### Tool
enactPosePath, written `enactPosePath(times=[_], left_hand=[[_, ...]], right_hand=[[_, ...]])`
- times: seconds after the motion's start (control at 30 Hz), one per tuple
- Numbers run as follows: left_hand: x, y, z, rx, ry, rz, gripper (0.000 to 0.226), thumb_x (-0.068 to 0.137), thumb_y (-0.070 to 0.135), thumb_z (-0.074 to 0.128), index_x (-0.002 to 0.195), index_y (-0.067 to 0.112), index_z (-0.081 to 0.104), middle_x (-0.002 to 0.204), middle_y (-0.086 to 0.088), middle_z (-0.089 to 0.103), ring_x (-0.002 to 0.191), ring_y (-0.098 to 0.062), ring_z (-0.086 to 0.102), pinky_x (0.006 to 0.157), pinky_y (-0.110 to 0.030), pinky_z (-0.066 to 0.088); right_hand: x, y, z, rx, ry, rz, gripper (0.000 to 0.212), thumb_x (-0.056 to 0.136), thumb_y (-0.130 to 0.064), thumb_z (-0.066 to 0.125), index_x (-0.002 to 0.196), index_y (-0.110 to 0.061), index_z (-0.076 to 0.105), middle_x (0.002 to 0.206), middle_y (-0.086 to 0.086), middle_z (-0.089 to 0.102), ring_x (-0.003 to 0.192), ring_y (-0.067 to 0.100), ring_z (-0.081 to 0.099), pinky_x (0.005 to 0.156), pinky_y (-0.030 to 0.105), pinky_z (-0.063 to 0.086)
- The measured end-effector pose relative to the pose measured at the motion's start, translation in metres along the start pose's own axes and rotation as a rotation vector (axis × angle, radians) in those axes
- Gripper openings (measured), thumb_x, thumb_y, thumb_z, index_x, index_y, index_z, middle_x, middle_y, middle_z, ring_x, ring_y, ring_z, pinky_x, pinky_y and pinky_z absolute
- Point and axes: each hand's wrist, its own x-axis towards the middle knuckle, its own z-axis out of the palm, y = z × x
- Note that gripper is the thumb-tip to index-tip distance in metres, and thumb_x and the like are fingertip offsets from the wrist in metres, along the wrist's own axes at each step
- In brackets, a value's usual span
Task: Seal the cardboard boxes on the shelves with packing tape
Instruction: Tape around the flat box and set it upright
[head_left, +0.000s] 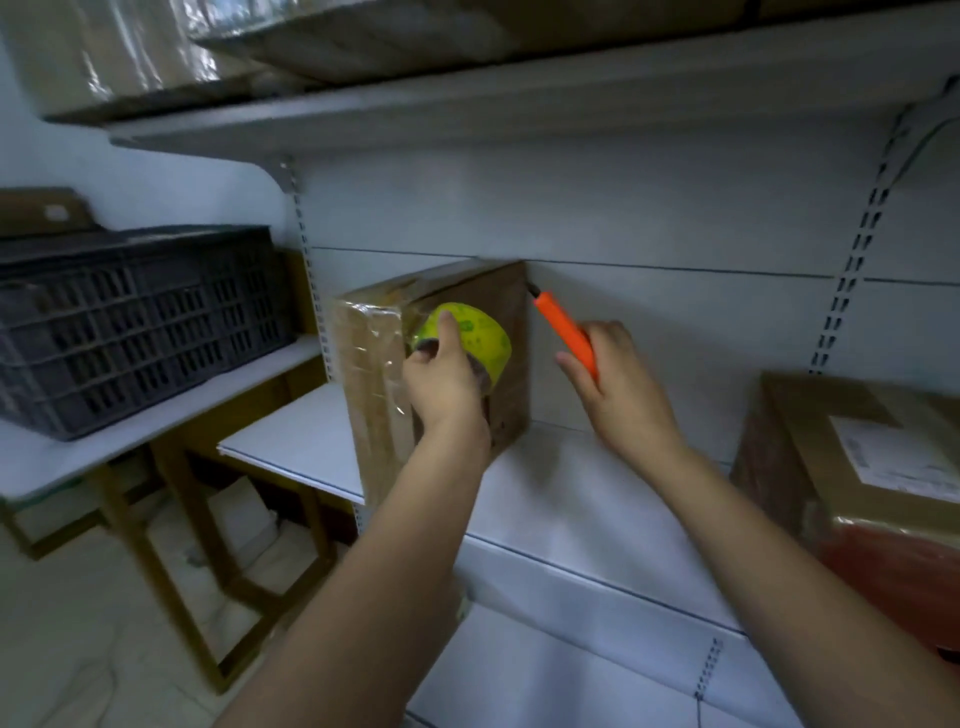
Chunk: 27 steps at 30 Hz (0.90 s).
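A brown cardboard box (379, 374) stands on the white shelf (550, 499), with clear tape shining on its left face and top edge. My left hand (444, 379) grips a roll of packing tape (480, 332) with a yellow-green core, held against the box's front face. My right hand (618, 379) holds an orange utility knife (563, 325). The knife's dark tip points up at the box's top right corner, close to the back panel.
A second cardboard box (852, 467) with a white label and a red lower part sits at the right end of the shelf. A dark plastic crate (135, 322) rests on a side table at left. Wrapped boxes (156, 47) lie on the upper shelf (519, 98).
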Motion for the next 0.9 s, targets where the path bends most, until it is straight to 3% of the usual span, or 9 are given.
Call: enactPosePath(times=[0.13, 0.27, 0.33, 0.4, 0.57, 0.67, 0.73, 0.83, 0.9], left_hand=[[0.016, 0.007, -0.004, -0.185, 0.053, -0.08, 0.028, 0.092, 0.034, 0.069, 0.092, 0.007, 0.062, 0.071, -0.004, 0.059, 0.068, -0.022, 0.058, 0.053, -0.024, 0.045], [0.023, 0.011, -0.011, -0.227, 0.051, -0.145, 0.044, 0.09, 0.032, 0.072, 0.123, 0.018, 0.044, 0.095, 0.002, 0.061, 0.08, -0.012, 0.061, 0.052, -0.024, 0.046], [0.022, 0.012, -0.011, -0.221, 0.037, -0.142, 0.046, 0.091, 0.028, 0.071, 0.124, 0.02, 0.04, 0.098, 0.005, 0.062, 0.089, -0.014, 0.062, 0.057, -0.026, 0.05], [0.028, 0.012, -0.011, -0.215, 0.055, -0.107, 0.045, 0.091, 0.025, 0.07, 0.126, 0.021, 0.041, 0.097, 0.006, 0.064, 0.097, -0.019, 0.064, 0.075, -0.035, 0.057], [0.044, 0.004, -0.021, -0.186, 0.066, -0.102, 0.046, 0.088, 0.026, 0.075, 0.119, 0.024, 0.04, 0.096, 0.007, 0.066, 0.096, -0.018, 0.067, 0.093, -0.045, 0.056], [0.043, -0.001, -0.02, -0.173, 0.07, -0.137, 0.047, 0.086, 0.028, 0.077, 0.117, 0.025, 0.041, 0.095, 0.006, 0.066, 0.096, -0.018, 0.068, 0.091, -0.045, 0.057], [0.043, -0.008, -0.012, -0.199, 0.052, -0.192, 0.042, 0.085, 0.03, 0.077, 0.114, 0.023, 0.046, 0.095, 0.002, 0.068, 0.092, -0.021, 0.07, 0.08, -0.042, 0.06], [0.037, -0.021, 0.003, -0.27, -0.013, -0.272, 0.054, 0.071, 0.044, 0.072, 0.118, 0.019, 0.057, 0.104, -0.012, 0.072, 0.088, -0.034, 0.074, 0.077, -0.056, 0.06], [0.039, -0.032, 0.008, -0.292, -0.011, -0.248, 0.034, 0.078, 0.038, 0.068, 0.107, 0.024, 0.06, 0.107, -0.015, 0.071, 0.091, -0.038, 0.073, 0.08, -0.062, 0.058]], right_hand=[[0.075, -0.033, 0.009, 0.02, -0.109, -0.251, 0.037, 0.099, -0.041, 0.049, 0.127, -0.017, 0.055, 0.117, 0.006, 0.055, 0.105, 0.026, 0.056, 0.081, 0.041, 0.048], [0.131, -0.055, 0.042, 0.075, -0.243, -0.345, 0.043, 0.1, -0.04, 0.05, 0.136, -0.017, 0.052, 0.135, 0.003, 0.057, 0.12, 0.024, 0.055, 0.098, 0.037, 0.044], [0.147, -0.06, 0.066, 0.1, -0.384, -0.339, 0.044, 0.1, -0.034, 0.053, 0.14, -0.017, 0.05, 0.137, 0.007, 0.058, 0.123, 0.025, 0.055, 0.103, 0.037, 0.042], [0.154, -0.064, 0.091, 0.083, -0.485, -0.34, 0.037, 0.1, -0.034, 0.054, 0.133, -0.018, 0.053, 0.122, 0.01, 0.064, 0.11, 0.028, 0.06, 0.094, 0.041, 0.047], [0.17, -0.065, 0.117, 0.062, -0.424, -0.375, 0.027, 0.1, -0.035, 0.052, 0.12, -0.018, 0.053, 0.097, 0.006, 0.062, 0.089, 0.024, 0.059, 0.076, 0.037, 0.046], [0.172, -0.058, 0.12, 0.078, -0.431, -0.402, 0.03, 0.099, -0.036, 0.052, 0.122, -0.018, 0.052, 0.102, 0.01, 0.065, 0.091, 0.028, 0.06, 0.078, 0.04, 0.048], [0.171, -0.056, 0.119, 0.085, -0.43, -0.417, 0.031, 0.099, -0.035, 0.053, 0.124, -0.017, 0.053, 0.106, 0.012, 0.066, 0.094, 0.029, 0.061, 0.079, 0.039, 0.047], [0.169, -0.054, 0.114, 0.09, -0.414, -0.436, 0.03, 0.1, -0.033, 0.052, 0.126, -0.017, 0.052, 0.107, 0.01, 0.065, 0.094, 0.027, 0.06, 0.077, 0.036, 0.044], [0.166, -0.054, 0.111, 0.113, -0.423, -0.424, 0.03, 0.1, -0.034, 0.051, 0.127, -0.019, 0.052, 0.107, 0.007, 0.064, 0.094, 0.025, 0.059, 0.077, 0.035, 0.043]])
